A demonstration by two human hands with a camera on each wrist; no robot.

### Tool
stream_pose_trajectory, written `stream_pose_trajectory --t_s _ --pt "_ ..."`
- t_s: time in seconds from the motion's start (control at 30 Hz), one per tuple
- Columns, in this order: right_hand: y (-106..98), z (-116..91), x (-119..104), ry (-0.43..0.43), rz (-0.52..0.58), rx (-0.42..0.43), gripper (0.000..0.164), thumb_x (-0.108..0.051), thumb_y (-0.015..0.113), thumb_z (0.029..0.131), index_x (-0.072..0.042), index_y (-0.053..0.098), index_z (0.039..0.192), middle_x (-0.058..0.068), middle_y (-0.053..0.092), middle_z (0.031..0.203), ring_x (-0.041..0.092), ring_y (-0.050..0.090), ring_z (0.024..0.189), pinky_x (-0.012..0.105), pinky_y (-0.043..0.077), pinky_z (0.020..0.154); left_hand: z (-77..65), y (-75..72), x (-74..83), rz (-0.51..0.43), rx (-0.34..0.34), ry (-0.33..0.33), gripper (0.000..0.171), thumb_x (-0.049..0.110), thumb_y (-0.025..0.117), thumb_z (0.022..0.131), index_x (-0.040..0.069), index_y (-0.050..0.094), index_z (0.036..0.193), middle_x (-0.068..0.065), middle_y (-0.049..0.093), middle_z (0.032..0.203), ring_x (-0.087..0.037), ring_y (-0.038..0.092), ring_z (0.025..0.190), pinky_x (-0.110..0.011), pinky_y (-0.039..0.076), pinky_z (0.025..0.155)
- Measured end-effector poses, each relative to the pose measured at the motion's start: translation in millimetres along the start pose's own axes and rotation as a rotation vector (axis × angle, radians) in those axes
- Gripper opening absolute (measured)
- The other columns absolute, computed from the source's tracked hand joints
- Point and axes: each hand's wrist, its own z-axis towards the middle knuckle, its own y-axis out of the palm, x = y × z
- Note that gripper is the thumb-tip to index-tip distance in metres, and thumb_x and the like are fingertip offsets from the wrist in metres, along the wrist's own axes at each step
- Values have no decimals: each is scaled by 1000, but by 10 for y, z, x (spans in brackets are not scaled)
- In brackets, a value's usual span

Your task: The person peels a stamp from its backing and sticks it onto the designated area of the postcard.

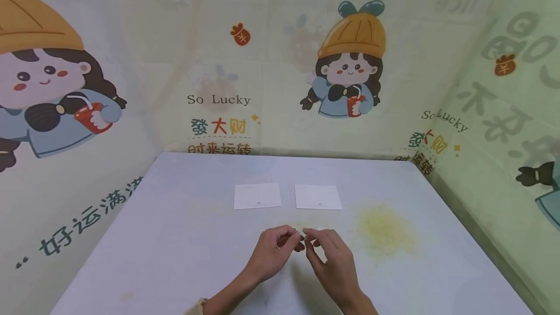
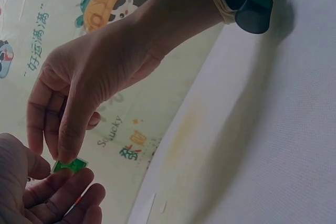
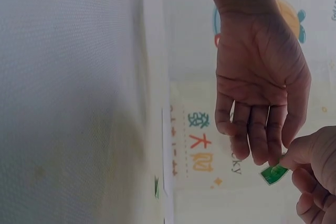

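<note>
A small flat green piece with a pale edge (image 2: pixel 71 165) is between the two hands, which meet fingertip to fingertip above the table. My left hand (image 1: pixel 272 252) has its thumb and fingers at one side of it, the fingers curled. From the other side my right hand (image 1: pixel 333 256) pinches the piece with thumb and forefinger. Between the left fingers a thin red-and-white edge (image 2: pixel 79 201) shows; the rest of it is hidden. In the right wrist view the green piece (image 3: pixel 273 174) sits at the tips of both hands.
Two white cards, the left one (image 1: pixel 257 196) and the right one (image 1: pixel 318 197), lie side by side beyond the hands on the white table (image 1: pixel 175 237). A yellow stain (image 1: pixel 386 231) marks the table at right. A printed cloth (image 1: pixel 280 130) hangs behind.
</note>
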Motion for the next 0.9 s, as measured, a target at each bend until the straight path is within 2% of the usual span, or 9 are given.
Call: stream_pose_trajectory --t_s 0.17,0.4,0.67,0.77,0.9 --pt "-3 -6 -23 1 24 -8 59 17 84 62 -13 72 111 -7 66 89 11 63 77 14 52 70 -5 3 -2 -14 1 2 24 25 57 105 10 76 102 2 76 87 -10 73 81 -28 54 78" --pt "-3 -27 -34 40 81 -55 51 14 79 68 -10 72 112 -5 67 90 11 63 80 13 51 74 1 2 -8 -24 1 7 23 23 57 105 9 75 101 2 75 85 -10 73 80 -27 54 77" --pt "9 -26 -53 12 102 -44 47 11 78 69 -12 73 111 -5 67 91 9 62 79 14 51 72 1 -8 11 -21 2 -10 20 18 58 104 9 75 100 3 75 84 -10 72 80 -26 54 78" --pt "6 -25 -65 24 100 -52 41 5 80 74 -13 73 111 -5 67 92 8 61 78 13 50 73 -3 -17 16 -17 -1 -2 19 17 59 104 9 75 100 2 75 85 -10 72 80 -26 54 77" --pt "9 -22 -67 30 152 -44 27 -7 79 86 -13 72 112 -4 70 94 9 61 78 13 47 68 -12 -32 7 -4 -6 7 20 19 58 104 10 75 100 3 75 85 -9 72 81 -27 54 78"
